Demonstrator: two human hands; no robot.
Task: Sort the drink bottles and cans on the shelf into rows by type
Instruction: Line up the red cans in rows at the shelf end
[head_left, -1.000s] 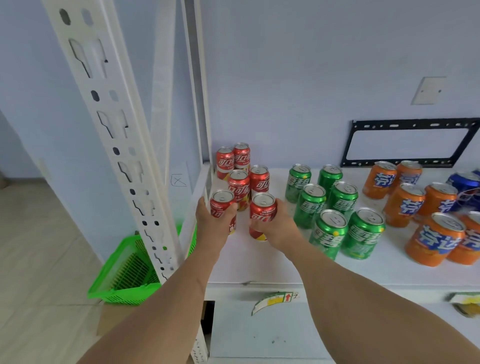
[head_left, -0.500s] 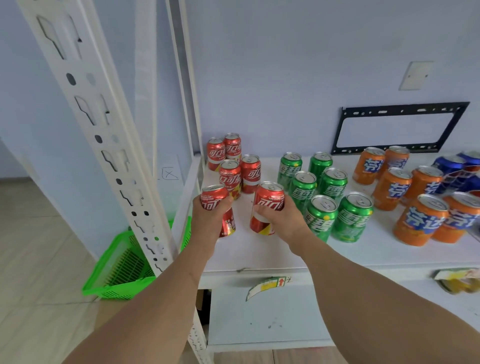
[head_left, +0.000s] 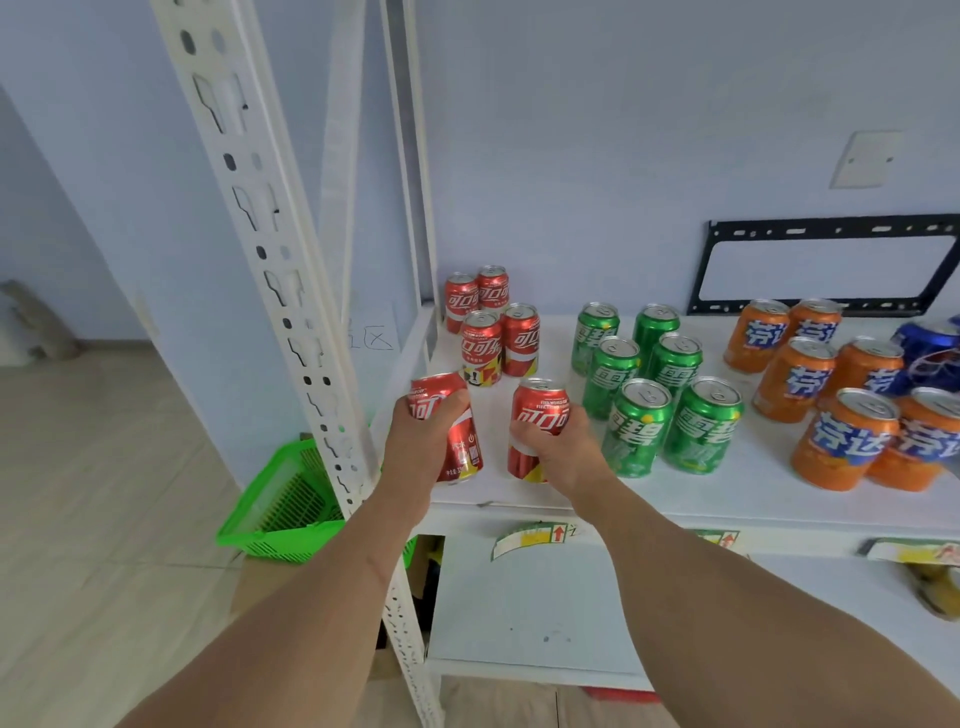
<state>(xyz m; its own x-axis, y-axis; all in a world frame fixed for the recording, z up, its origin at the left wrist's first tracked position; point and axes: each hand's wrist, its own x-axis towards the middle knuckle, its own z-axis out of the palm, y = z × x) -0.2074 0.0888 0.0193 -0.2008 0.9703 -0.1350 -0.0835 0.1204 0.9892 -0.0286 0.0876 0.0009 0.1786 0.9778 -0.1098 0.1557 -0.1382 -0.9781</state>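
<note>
Two red cola cans are getting handled at once, left hand wrapping one, right hand gripping the other, at the shelf front, probably so they're extending the red rows beside the green cans.

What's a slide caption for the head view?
Left hand and right hand each grip a red can beside sorted green cans.

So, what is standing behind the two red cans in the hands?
Four more red cans stand upright behind them, in two pairs, reaching the wall. The front pair hides the lower halves of the back pair.
</note>
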